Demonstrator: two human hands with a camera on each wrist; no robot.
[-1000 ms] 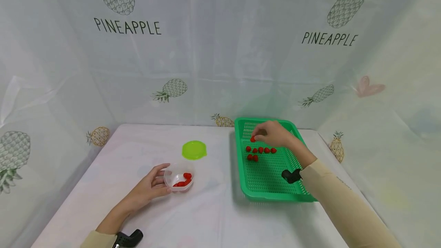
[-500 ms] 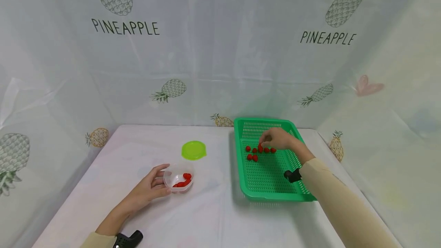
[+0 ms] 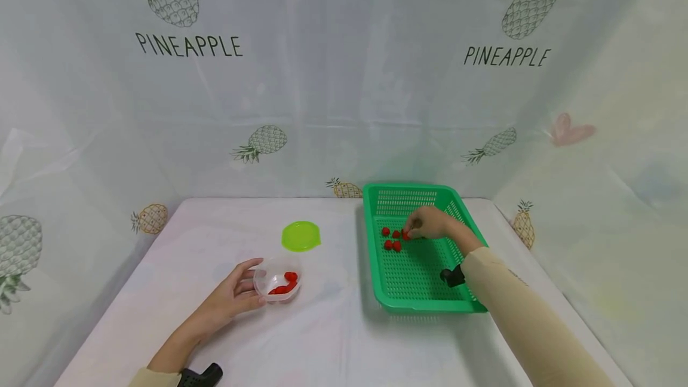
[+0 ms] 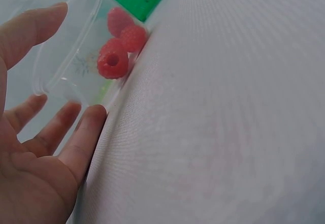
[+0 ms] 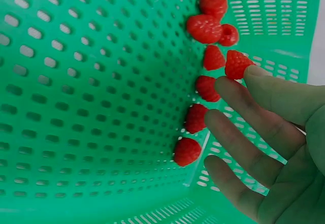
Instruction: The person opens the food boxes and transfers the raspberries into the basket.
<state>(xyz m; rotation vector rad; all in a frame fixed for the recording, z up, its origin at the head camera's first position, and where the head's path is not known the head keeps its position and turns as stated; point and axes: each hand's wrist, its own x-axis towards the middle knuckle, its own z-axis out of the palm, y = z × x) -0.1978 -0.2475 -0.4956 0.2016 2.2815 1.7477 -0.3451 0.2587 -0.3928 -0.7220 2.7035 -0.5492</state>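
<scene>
My left hand [image 3: 233,297] holds the left side of a clear plastic container [image 3: 263,282], thumb at the near side and fingers at the far side. Several red raspberries [image 4: 112,59] lie inside it. Over the green basket [image 3: 378,279], my right hand [image 3: 430,223] pinches a raspberry [image 5: 237,64] between thumb and index finger; the other fingers are spread. This raspberry is just above a line of several raspberries [image 5: 187,151] on the basket floor. From the head view, part of that line is hidden by the right hand.
A bright green lid [image 3: 301,236] lies flat behind the plastic container, left of the basket. The table [image 3: 322,339] has a pale cloth cover. A curtain [image 3: 344,76] printed with pineapples hangs right behind the basket.
My right hand has moved rightward and down toward the line of raspberries, still pinching one. My left hand stays at the container, and the head view has shifted slightly.
</scene>
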